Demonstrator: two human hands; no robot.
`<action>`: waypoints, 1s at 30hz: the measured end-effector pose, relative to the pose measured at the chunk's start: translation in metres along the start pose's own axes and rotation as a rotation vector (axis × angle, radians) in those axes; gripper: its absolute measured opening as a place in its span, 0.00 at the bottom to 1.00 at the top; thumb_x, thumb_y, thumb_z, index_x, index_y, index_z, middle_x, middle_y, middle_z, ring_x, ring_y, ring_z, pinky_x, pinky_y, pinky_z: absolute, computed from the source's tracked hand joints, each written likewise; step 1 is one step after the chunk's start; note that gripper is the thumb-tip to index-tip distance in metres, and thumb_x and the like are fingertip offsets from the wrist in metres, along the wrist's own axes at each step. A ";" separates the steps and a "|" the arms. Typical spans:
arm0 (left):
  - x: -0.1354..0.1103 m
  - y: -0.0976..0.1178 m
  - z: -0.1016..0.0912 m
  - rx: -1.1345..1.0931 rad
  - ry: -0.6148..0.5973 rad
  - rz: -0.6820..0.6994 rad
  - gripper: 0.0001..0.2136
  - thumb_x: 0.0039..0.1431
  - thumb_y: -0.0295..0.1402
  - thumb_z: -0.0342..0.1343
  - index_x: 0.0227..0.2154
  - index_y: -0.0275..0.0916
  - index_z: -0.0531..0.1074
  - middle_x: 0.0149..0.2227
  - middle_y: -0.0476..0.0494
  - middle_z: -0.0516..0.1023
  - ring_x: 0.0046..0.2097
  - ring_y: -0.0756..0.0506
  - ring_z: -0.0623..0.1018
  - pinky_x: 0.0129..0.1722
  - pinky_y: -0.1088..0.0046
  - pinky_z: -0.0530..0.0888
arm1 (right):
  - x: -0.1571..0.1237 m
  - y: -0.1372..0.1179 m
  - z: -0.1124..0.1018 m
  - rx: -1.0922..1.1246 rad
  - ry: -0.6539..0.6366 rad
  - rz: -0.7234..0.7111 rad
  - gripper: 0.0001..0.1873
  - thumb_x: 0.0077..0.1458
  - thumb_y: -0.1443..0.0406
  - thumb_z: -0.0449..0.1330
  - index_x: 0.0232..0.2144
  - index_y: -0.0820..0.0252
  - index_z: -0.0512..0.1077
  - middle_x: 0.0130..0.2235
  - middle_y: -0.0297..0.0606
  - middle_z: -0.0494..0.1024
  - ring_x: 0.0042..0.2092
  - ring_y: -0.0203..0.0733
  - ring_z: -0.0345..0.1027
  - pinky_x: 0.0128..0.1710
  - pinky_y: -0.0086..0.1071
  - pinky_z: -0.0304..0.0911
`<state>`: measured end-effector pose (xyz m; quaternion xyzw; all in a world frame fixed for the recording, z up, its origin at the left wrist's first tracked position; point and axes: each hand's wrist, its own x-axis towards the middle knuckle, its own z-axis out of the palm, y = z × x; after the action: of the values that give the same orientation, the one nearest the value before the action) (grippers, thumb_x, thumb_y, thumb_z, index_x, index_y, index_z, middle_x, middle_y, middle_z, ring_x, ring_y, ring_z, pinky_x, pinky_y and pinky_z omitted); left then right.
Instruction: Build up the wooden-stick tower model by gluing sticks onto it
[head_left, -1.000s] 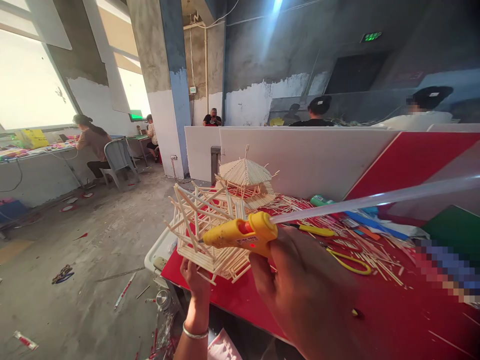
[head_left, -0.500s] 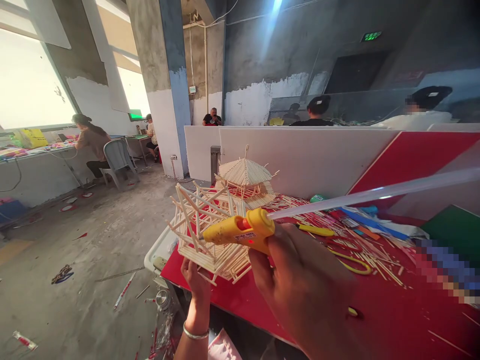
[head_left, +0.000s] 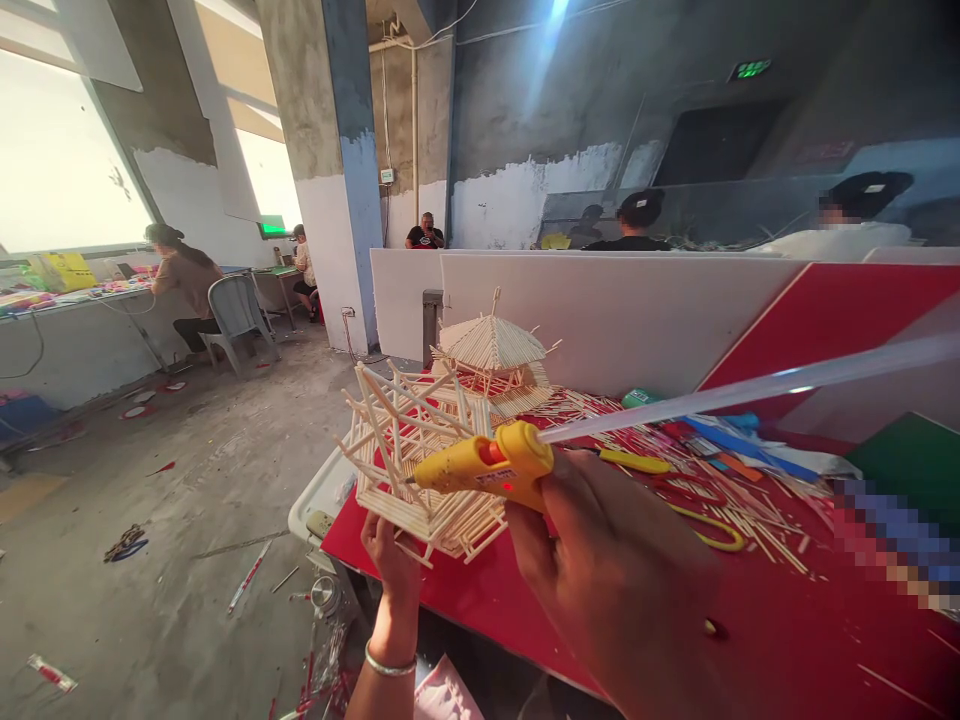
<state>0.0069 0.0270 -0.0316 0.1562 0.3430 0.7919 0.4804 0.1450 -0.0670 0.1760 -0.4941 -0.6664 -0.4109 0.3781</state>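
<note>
Left fingers (head_left: 379, 540) are gripping the stick frame (head_left: 395, 514) — likely light, brittle, safest held underneath — right fingers (head_left: 527, 540) clasping a glue gun (head_left: 476, 468).

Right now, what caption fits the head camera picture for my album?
Left hand holding a pale stick model, right hand pointing a yellow glue gun at it, a roofed model behind.

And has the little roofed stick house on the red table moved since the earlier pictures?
No. Judged against the white board behind it, the little house stands in the same spot, with no visible shift left or right.
</note>
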 end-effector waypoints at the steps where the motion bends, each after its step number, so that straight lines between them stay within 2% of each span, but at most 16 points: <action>1: 0.000 0.000 0.000 0.002 -0.001 -0.004 0.13 0.41 0.39 0.64 0.25 0.38 0.69 0.23 0.52 0.73 0.26 0.48 0.76 0.27 0.73 0.73 | 0.000 0.000 0.000 -0.004 0.000 -0.001 0.09 0.62 0.65 0.56 0.41 0.64 0.73 0.26 0.33 0.74 0.26 0.36 0.64 0.27 0.32 0.54; 9: 0.002 -0.003 -0.002 0.089 0.056 0.042 0.12 0.42 0.38 0.61 0.19 0.38 0.63 0.17 0.56 0.65 0.19 0.53 0.66 0.21 0.78 0.65 | -0.001 0.003 0.005 -0.020 -0.005 0.030 0.09 0.62 0.64 0.56 0.41 0.61 0.73 0.25 0.33 0.73 0.26 0.36 0.63 0.28 0.32 0.53; 16: 0.000 -0.002 0.004 0.147 0.093 0.067 0.14 0.41 0.37 0.61 0.17 0.38 0.60 0.15 0.59 0.57 0.18 0.55 0.59 0.18 0.80 0.57 | -0.005 0.016 0.019 -0.096 0.009 0.089 0.06 0.59 0.65 0.58 0.35 0.60 0.74 0.25 0.32 0.74 0.26 0.35 0.63 0.27 0.31 0.50; 22: -0.002 -0.008 0.003 0.163 0.105 0.031 0.11 0.40 0.39 0.61 0.19 0.38 0.67 0.16 0.56 0.62 0.19 0.53 0.62 0.20 0.78 0.61 | -0.006 0.024 0.025 -0.127 0.014 0.103 0.07 0.58 0.64 0.57 0.37 0.61 0.74 0.26 0.33 0.75 0.27 0.37 0.65 0.27 0.32 0.51; 25: -0.001 -0.013 0.000 0.176 0.091 0.029 0.12 0.40 0.40 0.62 0.20 0.37 0.69 0.17 0.55 0.64 0.20 0.53 0.63 0.21 0.78 0.62 | -0.006 0.026 0.027 -0.128 0.022 0.092 0.06 0.58 0.64 0.57 0.34 0.60 0.73 0.26 0.33 0.75 0.27 0.37 0.66 0.27 0.31 0.53; 30: 0.000 -0.019 -0.001 0.213 0.067 0.055 0.14 0.44 0.43 0.62 0.20 0.37 0.70 0.17 0.54 0.63 0.21 0.52 0.62 0.22 0.77 0.61 | -0.008 0.029 0.036 -0.152 0.034 0.119 0.05 0.54 0.64 0.60 0.32 0.61 0.71 0.27 0.35 0.76 0.27 0.36 0.66 0.27 0.31 0.53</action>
<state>0.0188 0.0322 -0.0457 0.1894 0.4367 0.7686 0.4274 0.1715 -0.0318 0.1602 -0.5532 -0.5960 -0.4454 0.3746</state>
